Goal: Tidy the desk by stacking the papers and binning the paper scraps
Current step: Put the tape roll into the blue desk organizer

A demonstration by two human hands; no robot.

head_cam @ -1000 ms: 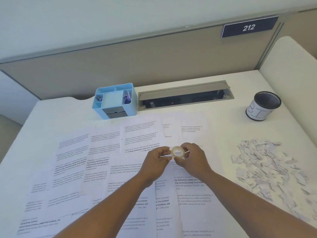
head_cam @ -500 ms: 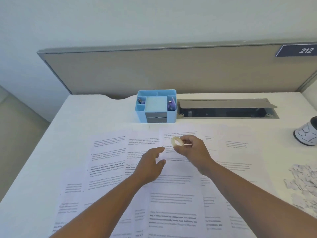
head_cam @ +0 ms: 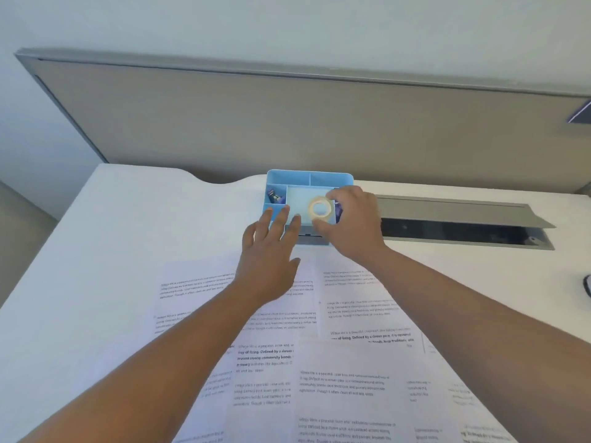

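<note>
Pinching a small roll of clear tape (head_cam: 320, 209) between thumb and curled fingers, the right hand (head_cam: 350, 223) sits just right of the frame's centre, holding the roll above the middle compartment of a light blue desk organizer (head_cam: 309, 180). Whether the roll touches the organizer cannot be told. The left hand (head_cam: 270, 252) lies immediately to the left, flat and relaxed, fingers straight and slightly spread, holding nothing; its fingertips (head_cam: 284, 211) reach the organizer's front left edge.

The organizer stands at the far side of the white desk (head_cam: 128, 231), slightly above the frame's centre. Its left compartment holds small dark clips (head_cam: 275, 197), and a grey drawer front (head_cam: 311, 239) shows low on its near face between the two hands. To the right of the organizer, a long grey cable hatch (head_cam: 454, 215) runs toward the right edge of the frame, its lid raised over a dark slot.

Printed papers (head_cam: 335, 378) lie spread and overlapping across the lower half of the frame, under both forearms, not stacked. A beige partition panel (head_cam: 287, 123) rises behind the desk across the upper half, with a pale wall (head_cam: 287, 24) above it. At the far right edge, a sliver of a dark rounded thing shows, too cropped to tell.
</note>
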